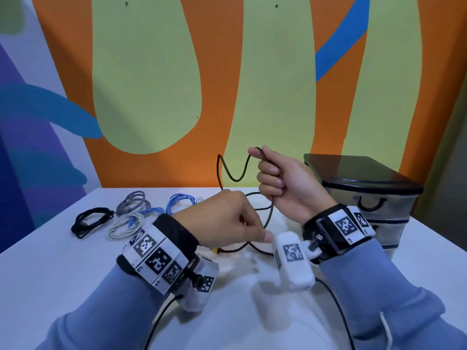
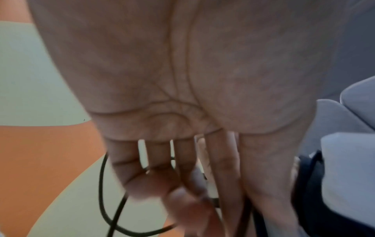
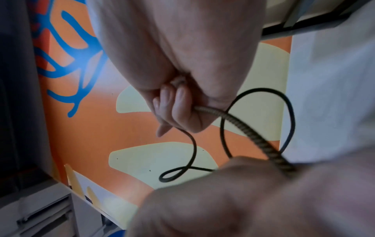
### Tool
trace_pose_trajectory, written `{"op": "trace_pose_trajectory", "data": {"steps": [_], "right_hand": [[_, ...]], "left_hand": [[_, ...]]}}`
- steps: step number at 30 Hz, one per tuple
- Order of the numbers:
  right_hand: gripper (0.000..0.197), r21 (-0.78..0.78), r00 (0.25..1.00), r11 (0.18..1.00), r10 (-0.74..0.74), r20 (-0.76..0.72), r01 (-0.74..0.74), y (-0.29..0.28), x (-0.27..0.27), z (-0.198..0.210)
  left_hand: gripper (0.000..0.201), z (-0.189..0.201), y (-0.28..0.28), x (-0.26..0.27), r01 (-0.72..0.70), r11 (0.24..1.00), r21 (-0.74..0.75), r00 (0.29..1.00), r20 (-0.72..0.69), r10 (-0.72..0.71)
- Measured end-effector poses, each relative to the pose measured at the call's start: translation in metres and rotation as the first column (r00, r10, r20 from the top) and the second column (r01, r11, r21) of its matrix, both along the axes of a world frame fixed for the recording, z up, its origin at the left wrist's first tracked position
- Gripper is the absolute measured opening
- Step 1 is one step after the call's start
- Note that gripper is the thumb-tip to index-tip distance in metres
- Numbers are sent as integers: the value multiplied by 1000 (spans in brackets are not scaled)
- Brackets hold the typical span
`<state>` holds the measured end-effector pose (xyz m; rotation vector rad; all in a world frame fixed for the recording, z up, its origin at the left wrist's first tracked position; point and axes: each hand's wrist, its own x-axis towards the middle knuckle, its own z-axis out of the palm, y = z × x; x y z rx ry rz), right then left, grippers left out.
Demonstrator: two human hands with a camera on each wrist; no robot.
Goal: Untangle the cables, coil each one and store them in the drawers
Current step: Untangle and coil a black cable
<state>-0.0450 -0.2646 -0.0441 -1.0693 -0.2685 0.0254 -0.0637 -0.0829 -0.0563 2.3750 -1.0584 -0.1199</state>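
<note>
A dark braided cable (image 1: 236, 176) arcs up in front of the wall and trails in loops onto the white table (image 1: 63, 274). My right hand (image 1: 267, 170) is raised above the table and grips this cable in a fist (image 3: 176, 109), with the cable (image 3: 253, 133) leaving the fist both ways. Lower and to the left, my left hand (image 1: 242, 223) has curled fingers (image 2: 172, 184) and holds the same cable (image 2: 101, 184) near the tabletop. A yellow plug end (image 1: 216, 250) peeks out under that hand.
Coiled cables lie at the table's back left: black (image 1: 91, 221), grey (image 1: 134, 203), white (image 1: 125, 226), blue (image 1: 180, 200). A clear drawer unit with a black top (image 1: 374, 198) stands at the back right with its drawers closed. Painted wall behind.
</note>
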Motion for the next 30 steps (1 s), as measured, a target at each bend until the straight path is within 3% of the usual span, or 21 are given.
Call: {"op": "trace_pose_trajectory", "data": {"steps": [2, 4, 5, 6, 8, 9, 11, 13, 18, 20, 23, 27, 30], "right_hand": [[27, -19, 1000, 1000, -2, 12, 2, 0, -1, 1], [28, -25, 1000, 1000, 1, 20, -1, -1, -3, 3], [27, -25, 1000, 1000, 14, 23, -13, -1, -4, 4], [27, -28, 999, 999, 29, 27, -28, -1, -5, 4], [29, -44, 998, 997, 58, 38, -56, 0, -8, 5], [30, -54, 997, 996, 68, 47, -65, 0, -9, 6], [31, -73, 995, 995, 80, 63, -75, 0, -11, 7], [31, -70, 992, 993, 105, 69, -100, 0, -13, 10], [35, 15, 984, 986, 164, 71, -166, -5, -15, 12], [35, 26, 985, 988, 151, 78, -154, -5, -14, 12], [34, 73, 988, 988, 130, 81, -136, -7, -13, 13], [29, 156, 987, 977, 130, 95, -144, -12, -14, 16], [31, 171, 984, 974, 130, 120, -149, -11, -15, 15]], "left_hand": [[36, 7, 2, -1, -16, 964, -264, 989, 138, 54], [13, 18, 5, 0, 15, 775, -631, 955, 238, 176], [10, 23, 7, -1, 30, 692, -721, 917, 295, 269], [22, 24, 9, 1, 20, 667, -745, 848, 367, 384], [46, 21, 16, 10, -128, 766, -630, 661, 522, 540], [51, 18, 18, 15, -244, 813, -528, 610, 569, 552], [46, 15, 21, 20, -379, 863, -335, 654, 563, 505], [32, 13, 19, 22, -369, 897, -245, 751, 490, 443], [37, 18, 18, 13, -159, 901, -404, 942, 211, 260], [45, 22, 17, 2, -116, 938, -325, 971, 160, 175], [40, 20, 15, 0, -75, 960, -270, 973, 193, 130], [47, 20, 28, 22, -302, 779, -549, 857, 202, 474], [47, 16, 38, 31, -438, 784, -441, 798, 211, 565]]}}
